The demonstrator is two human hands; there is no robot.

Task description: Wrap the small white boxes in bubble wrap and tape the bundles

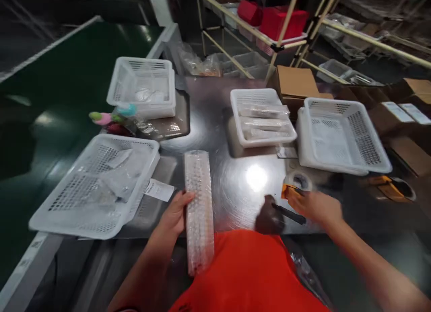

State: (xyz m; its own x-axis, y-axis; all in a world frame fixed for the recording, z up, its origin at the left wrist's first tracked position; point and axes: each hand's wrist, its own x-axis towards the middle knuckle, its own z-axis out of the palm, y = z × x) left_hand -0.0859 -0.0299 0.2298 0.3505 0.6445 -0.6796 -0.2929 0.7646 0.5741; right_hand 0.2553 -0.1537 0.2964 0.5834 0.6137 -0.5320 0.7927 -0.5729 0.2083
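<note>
My left hand (178, 209) is closed around the edge of a long, flat bubble-wrapped package (198, 204). The package stands lengthwise before me, its lower end over the table's front edge near the red shirt. To the right, my right hand (316, 207) grips a tape dispenser (286, 191) with an orange front and a roll of clear tape (301, 181). This hand is slightly blurred. Just below it is a black stick-like thing (289, 213), its kind unclear, beside a dark shadow on the metal tabletop.
A white basket (81, 229) of clear bags stands left; a stacked pair (156, 110) is behind it. Another basket (266, 143) holds wrapped packages, with stacked baskets (336, 161) to its right. A second orange dispenser (392, 188) lies far right. A green conveyor (67, 69) runs along the left.
</note>
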